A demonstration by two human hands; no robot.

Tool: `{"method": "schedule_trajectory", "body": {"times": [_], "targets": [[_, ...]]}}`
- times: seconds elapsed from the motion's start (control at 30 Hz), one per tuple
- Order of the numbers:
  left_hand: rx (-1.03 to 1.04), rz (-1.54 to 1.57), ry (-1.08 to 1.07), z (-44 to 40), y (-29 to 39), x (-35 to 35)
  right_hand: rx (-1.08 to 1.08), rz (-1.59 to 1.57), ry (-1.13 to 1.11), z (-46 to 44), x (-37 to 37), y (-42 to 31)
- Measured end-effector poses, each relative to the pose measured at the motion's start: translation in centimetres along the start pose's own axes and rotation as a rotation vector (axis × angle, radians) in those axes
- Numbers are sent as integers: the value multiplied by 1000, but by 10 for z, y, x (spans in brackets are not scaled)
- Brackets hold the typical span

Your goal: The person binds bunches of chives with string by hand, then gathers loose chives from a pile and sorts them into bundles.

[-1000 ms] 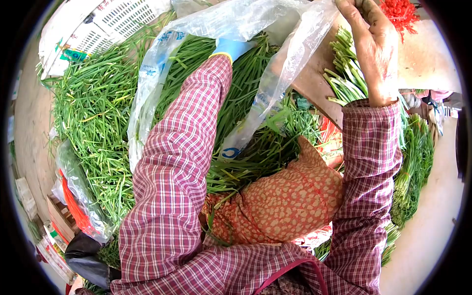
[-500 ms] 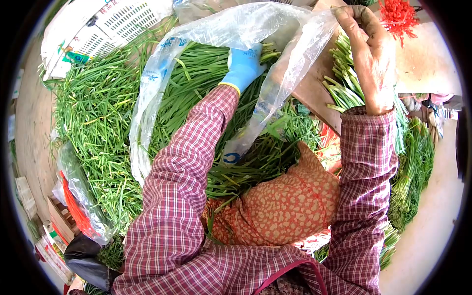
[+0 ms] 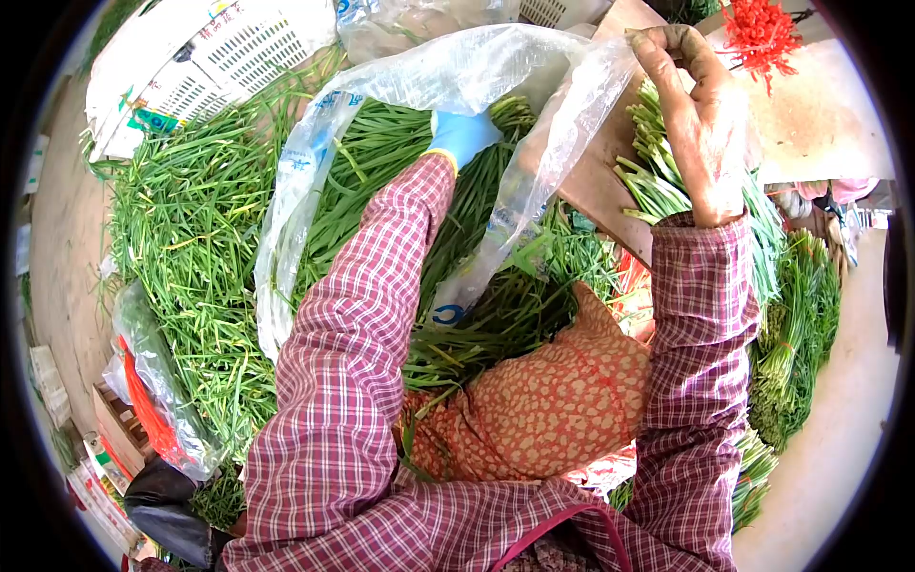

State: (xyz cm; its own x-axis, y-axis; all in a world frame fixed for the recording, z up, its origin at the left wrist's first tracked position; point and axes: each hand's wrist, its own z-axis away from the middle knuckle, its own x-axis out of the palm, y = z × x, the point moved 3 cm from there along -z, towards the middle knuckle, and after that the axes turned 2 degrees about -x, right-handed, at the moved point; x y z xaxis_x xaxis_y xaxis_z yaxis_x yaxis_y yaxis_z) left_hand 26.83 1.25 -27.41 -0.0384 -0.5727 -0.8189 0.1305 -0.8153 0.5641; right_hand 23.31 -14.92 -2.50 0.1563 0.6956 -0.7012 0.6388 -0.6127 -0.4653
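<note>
My left hand (image 3: pixel 464 136), in a blue glove, reaches into the mouth of a clear plastic bag (image 3: pixel 429 67). It lies against long garlic chives (image 3: pixel 381 153) inside, whose pale cut ends show to its right. Its fingers are hidden by the greens and plastic. Up at the right, my bare right hand (image 3: pixel 701 124) pinches the bag's rim between thumb and fingers, stretching it upward. Below that hand, another bunch of garlic chives (image 3: pixel 658 157) rests on a brown board (image 3: pixel 591 191).
A large heap of loose green leaves (image 3: pixel 191 257) spreads at left. White perforated baskets (image 3: pixel 257 48) stand behind it. Red ties (image 3: pixel 762 38) hang at top right, and bundled greens (image 3: pixel 796 334) lie below. A patterned orange cloth (image 3: pixel 543 400) covers my lap.
My gloved left hand has gone further under the bag's plastic, so less of the glove shows. My right hand and the held rim have shifted slightly left and down in view.
</note>
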Motion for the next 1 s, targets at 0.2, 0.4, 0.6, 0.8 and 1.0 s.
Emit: {"method": "schedule_trajectory", "body": {"times": [0.2,0.4,0.6,0.8,1.0], "targets": [[-37,233,-75,31,-31,-32,-12,15,40,2,-1,6],[-42,1209,143,110,-82,-92,-1,47,33,3,5,15],[193,1270,481,154,-165,-106,-383,363,111,14,21,-47],[362,782,574,158,-235,-72,-134,-49,-564,79,110,-99],[-133,1610,308,163,-206,-77,226,-138,-660,81,187,-45]]}}
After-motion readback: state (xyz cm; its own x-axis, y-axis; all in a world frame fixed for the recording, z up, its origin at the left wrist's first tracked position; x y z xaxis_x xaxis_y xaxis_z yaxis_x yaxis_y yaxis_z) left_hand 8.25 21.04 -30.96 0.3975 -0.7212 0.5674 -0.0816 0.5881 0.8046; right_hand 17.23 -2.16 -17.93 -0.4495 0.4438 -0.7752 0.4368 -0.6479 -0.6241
